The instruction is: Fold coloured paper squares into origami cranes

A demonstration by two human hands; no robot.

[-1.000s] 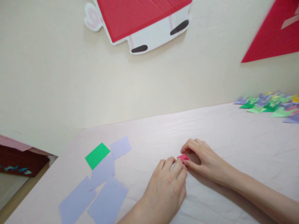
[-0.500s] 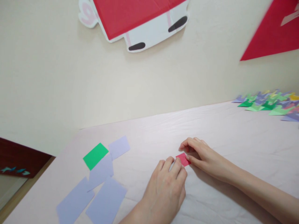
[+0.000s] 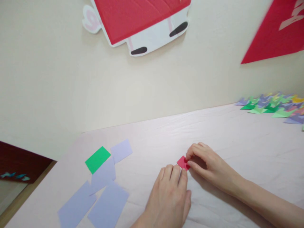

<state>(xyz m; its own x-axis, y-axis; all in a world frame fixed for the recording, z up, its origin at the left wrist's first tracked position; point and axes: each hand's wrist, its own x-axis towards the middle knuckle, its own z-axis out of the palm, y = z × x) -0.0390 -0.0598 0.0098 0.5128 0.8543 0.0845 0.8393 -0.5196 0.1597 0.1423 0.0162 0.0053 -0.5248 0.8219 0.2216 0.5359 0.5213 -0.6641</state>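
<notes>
A small piece of red paper lies on the pale pink tablecloth in the middle of the view. My right hand has its fingers curled and pinches the paper's right edge. Just below the paper, my left hand rests on the cloth with its fingertips together, pressing against the near edge. Most of the paper is hidden under my fingers.
A green paper rectangle and several lilac ones lie at the left. Several folded paper shapes sit at the far right by the wall. Red and white paper decorations hang on the wall. A dark red box is beyond the table's left edge.
My left hand has slid a little toward me, uncovering more of the red paper. My right hand stays pinched on the paper's right edge.
</notes>
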